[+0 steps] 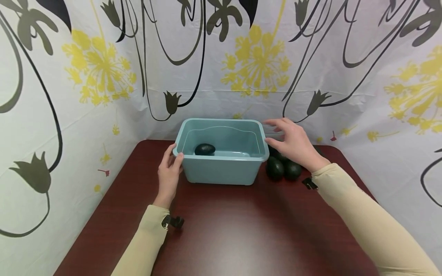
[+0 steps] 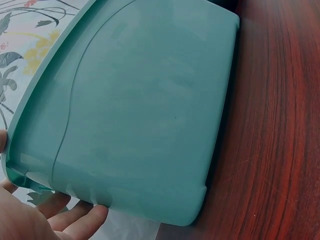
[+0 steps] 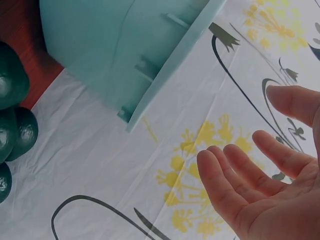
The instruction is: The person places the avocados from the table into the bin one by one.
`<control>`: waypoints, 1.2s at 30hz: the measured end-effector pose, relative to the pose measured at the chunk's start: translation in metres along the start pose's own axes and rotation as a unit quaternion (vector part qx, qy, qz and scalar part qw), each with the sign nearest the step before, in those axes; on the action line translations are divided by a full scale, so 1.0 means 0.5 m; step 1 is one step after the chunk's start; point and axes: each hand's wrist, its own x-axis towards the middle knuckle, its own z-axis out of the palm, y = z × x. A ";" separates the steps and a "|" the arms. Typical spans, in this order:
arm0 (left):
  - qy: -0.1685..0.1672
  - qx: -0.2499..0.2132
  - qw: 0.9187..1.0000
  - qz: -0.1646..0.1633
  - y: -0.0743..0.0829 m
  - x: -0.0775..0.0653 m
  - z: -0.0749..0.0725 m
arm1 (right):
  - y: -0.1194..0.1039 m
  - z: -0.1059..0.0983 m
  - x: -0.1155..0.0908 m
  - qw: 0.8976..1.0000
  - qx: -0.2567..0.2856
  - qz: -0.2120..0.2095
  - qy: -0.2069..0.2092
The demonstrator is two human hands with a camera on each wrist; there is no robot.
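Note:
A light teal plastic bin (image 1: 221,170) stands on the table, with one dark green avocado (image 1: 205,149) lying inside at the left. My left hand (image 1: 168,174) grips the bin's left end, its thumb at the front rim corner. In the left wrist view, the fingers (image 2: 87,222) curl against the outer wall below the rim. Past the bin's right rim, my right hand (image 1: 291,142) hovers with fingers spread and nothing held. Beneath it sit several avocados (image 1: 275,168) in a cluster, partly covered by the hand in the head view.
The dark red-brown table (image 1: 221,230) reaches back to a white patterned cloth (image 1: 207,76) hanging behind and along both sides. A dark wrist device (image 1: 172,221) is strapped over the left sleeve, and another device (image 1: 309,183) is at the right wrist.

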 end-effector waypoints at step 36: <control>-0.013 -0.016 1.000 -0.006 0.002 0.004 -0.003 | 0.120 0.036 -0.061 0.997 -0.015 0.075 -0.031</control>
